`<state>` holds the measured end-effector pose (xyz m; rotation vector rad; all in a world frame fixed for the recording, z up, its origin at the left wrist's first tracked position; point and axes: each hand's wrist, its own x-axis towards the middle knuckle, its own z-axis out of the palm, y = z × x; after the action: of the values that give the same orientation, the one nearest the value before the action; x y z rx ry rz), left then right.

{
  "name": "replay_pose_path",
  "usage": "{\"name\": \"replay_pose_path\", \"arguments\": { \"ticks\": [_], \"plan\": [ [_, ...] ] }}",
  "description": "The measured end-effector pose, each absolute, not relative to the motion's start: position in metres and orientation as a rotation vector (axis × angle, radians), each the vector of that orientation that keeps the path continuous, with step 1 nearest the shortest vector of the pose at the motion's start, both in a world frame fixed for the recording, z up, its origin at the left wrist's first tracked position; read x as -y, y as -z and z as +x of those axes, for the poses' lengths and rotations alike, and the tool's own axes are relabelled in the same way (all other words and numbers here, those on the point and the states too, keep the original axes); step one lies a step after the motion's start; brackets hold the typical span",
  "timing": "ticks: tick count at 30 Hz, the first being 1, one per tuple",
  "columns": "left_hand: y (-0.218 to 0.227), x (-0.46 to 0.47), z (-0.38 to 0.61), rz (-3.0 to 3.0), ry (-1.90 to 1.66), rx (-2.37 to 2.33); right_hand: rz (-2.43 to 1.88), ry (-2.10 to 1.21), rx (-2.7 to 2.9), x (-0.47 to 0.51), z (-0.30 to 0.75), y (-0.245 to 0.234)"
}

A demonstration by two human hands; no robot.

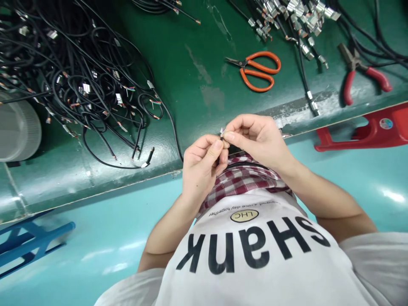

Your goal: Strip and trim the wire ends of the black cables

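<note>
At the table's front edge, my left hand pinches the end of a black cable between thumb and forefinger. The cable runs back from this hand toward the pile on the left. Thin light-coloured wires stick up from the pinched end. My right hand is closed at the same spot, its thumb and forefinger on these wires. The fingertips of both hands touch or nearly touch and partly hide the cable end.
A tangled pile of black cables covers the green table's left side, beside a clear plastic tub. Orange-handled scissors lie ahead. Red-handled pliers and cables with metal connectors lie right. Red and blue stools stand below.
</note>
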<state>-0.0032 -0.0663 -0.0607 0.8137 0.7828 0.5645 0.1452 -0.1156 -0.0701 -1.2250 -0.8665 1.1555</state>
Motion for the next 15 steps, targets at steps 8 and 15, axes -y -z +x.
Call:
{"name": "replay_pose_path", "arguments": {
  "ticks": [8,15],
  "plan": [
    [0.0604,0.0652,-0.0038,0.802,-0.624,-0.783,-1.287,-1.035,0.934,0.1186,0.1442,0.0664],
    [0.0597,0.0670,-0.0046,0.841,-0.620,-0.791,-1.195,-1.105,0.914,0.1139,0.1439,0.0706]
  ]
}}
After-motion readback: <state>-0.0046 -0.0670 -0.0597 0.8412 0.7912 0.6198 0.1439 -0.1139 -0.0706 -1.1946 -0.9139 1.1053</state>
